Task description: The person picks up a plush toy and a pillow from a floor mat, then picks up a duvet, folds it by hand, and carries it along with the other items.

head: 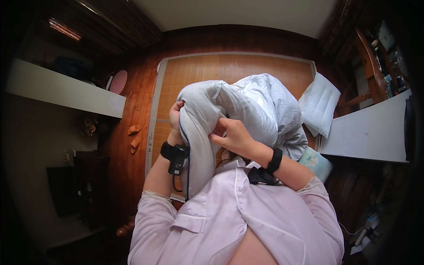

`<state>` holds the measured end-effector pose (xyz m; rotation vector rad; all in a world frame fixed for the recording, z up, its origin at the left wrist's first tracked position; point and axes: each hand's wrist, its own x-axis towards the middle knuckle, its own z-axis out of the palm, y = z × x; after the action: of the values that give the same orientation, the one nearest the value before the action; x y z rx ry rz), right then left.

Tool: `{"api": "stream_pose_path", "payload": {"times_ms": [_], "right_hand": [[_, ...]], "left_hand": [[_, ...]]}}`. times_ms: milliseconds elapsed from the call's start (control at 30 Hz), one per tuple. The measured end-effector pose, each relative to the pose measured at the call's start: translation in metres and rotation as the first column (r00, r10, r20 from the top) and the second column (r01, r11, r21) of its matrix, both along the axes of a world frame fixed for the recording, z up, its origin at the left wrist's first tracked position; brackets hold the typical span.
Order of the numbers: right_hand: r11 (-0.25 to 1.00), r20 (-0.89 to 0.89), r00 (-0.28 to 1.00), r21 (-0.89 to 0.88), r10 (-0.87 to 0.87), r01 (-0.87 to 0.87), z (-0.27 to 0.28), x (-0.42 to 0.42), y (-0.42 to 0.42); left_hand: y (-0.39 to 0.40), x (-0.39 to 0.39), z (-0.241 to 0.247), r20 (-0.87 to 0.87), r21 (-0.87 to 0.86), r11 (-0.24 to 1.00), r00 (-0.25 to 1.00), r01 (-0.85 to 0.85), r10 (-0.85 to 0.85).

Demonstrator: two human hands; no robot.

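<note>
A puffy light-grey bedding piece (202, 132) with dark blue piping stands upright before me. My left hand (175, 119) grips its left side, the fingertips curled over the piped edge. On the facing side, my right hand (235, 134) pinches the same grey fabric between thumb and bent fingers; the exact pinch point is partly hidden. Behind and to the right, a crumpled, shiny pale quilt (265, 102) is heaped against it; where the two join cannot be told. Both rest on a bed covered with a woven tan mat (195, 71).
A white pillow (319, 104) lies at the mat's right edge, a blue-green floral cushion (314, 162) nearer me. Beyond stand a white surface (367, 129) and a wooden desk (374, 73). Orange slippers (134, 135) lie on the floor at left, below a pale ledge (66, 89).
</note>
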<state>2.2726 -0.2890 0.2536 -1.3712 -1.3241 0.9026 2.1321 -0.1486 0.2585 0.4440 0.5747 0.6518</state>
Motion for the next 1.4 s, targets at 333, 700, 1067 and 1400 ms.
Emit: {"api": "stream_pose_path", "payload": {"times_ms": [333, 700, 1067, 1400], "right_hand": [[0.996, -0.172, 0.984, -0.084, -0.048, 0.034, -0.03, -0.012, 0.002], [0.995, -0.129, 0.991, -0.092, 0.025, -0.038, -0.024, 0.008, -0.011], [0.859, -0.879, 0.472, -0.193, 0.063, -0.474, -0.059, 0.021, -0.024], [0.836, -0.88, 0.475, -0.25, 0.014, -0.489, -0.079, 0.014, -0.036]], "left_hand": [[-0.005, -0.002, -0.015, -0.019, -0.075, 0.997, 0.999, -0.033, 0.032], [-0.01, -0.011, -0.025, -0.088, 0.01, 0.998, 0.995, -0.056, 0.057], [-0.016, -0.008, 0.001, -0.209, -0.124, 0.986, 0.968, 0.111, -0.136], [-0.113, -0.029, -0.008, -0.818, 0.506, 0.201, 0.393, 0.839, 0.42]]}}
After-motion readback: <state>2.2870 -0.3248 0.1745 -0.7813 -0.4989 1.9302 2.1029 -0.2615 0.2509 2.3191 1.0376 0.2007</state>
